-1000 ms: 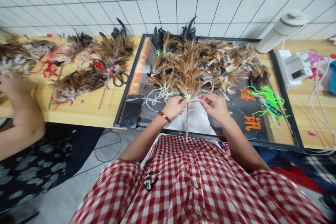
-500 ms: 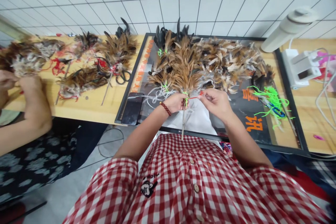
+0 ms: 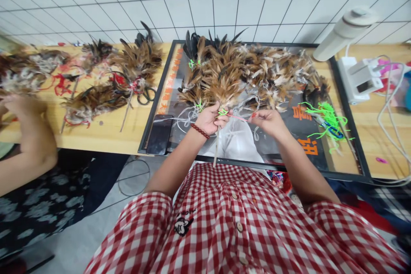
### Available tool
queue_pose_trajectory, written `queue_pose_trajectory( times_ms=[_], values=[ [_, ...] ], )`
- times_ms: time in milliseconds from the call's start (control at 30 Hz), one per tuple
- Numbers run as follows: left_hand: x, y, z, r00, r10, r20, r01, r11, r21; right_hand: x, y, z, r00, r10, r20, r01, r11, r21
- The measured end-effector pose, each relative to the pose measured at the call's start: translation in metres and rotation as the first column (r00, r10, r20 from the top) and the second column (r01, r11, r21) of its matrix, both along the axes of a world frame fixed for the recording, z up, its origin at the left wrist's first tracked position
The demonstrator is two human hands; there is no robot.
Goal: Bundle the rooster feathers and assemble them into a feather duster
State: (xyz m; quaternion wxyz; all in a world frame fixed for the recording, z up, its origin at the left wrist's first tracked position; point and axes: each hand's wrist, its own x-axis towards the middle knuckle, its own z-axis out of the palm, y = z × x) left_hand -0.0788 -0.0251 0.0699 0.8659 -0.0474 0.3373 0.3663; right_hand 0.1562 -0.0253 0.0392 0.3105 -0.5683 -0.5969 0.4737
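Observation:
My left hand (image 3: pixel 207 120) is closed around the base of a brown feather duster (image 3: pixel 223 83), its palm turned partly up. Bright green string (image 3: pixel 222 112) is wrapped at the feather base by my fingers. A thin wooden stick (image 3: pixel 216 150) comes down below the hand toward my shirt. Out to the right runs a taut reddish-pink string (image 3: pixel 238 117) from the bound spot. My right hand (image 3: pixel 268 123) pinches the far end of it between thumb and fingertips, above the dark board (image 3: pixel 279 150).
Loose feathers (image 3: pixel 276 77) cover the board's back. A phone (image 3: pixel 159 135) lies at left, green strings (image 3: pixel 324 115) and blue-handled snips (image 3: pixel 335 132) at right. Beyond are a white bottle (image 3: pixel 345 34) and power strip (image 3: pixel 351 79). Scissors (image 3: pixel 147 96) and a co-worker's arm (image 3: pixel 35 132) are left.
My left hand has rolled over, so more of the green string shows. The hands are slightly farther apart, with a longer stretch of reddish string between them. The view has shifted a little.

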Motion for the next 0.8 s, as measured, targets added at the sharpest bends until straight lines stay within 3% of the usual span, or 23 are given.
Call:
queue_pose_trajectory(
  times_ms=[100, 267, 433, 633, 800],
  values=[
    [0.005, -0.001, 0.0, 1.0, -0.004, -0.026, 0.004, 1.0, -0.006, 0.001, 0.008, -0.003, 0.997, -0.045, 0.064, 0.046, 0.999, -0.018],
    [0.011, -0.001, -0.007, 0.967, -0.022, -0.253, 0.025, 1.0, 0.012, 0.001, 0.02, 0.011, 0.977, -0.104, 0.189, 0.095, 0.994, 0.053],
    [-0.001, 0.008, -0.003, 0.959, -0.195, -0.205, 0.21, 0.976, 0.052, 0.005, 0.016, 0.02, 0.989, -0.086, 0.119, 0.071, 0.99, 0.121],
    [-0.015, 0.014, 0.011, 0.958, -0.213, -0.194, 0.229, 0.971, 0.068, 0.009, 0.004, 0.017, 0.993, -0.066, 0.101, 0.046, 0.98, 0.193],
    [-0.02, -0.002, 0.037, 0.985, -0.095, -0.148, 0.114, 0.985, 0.133, 0.02, -0.003, 0.008, 0.99, -0.123, 0.062, 0.099, 0.949, 0.3]
  ],
)
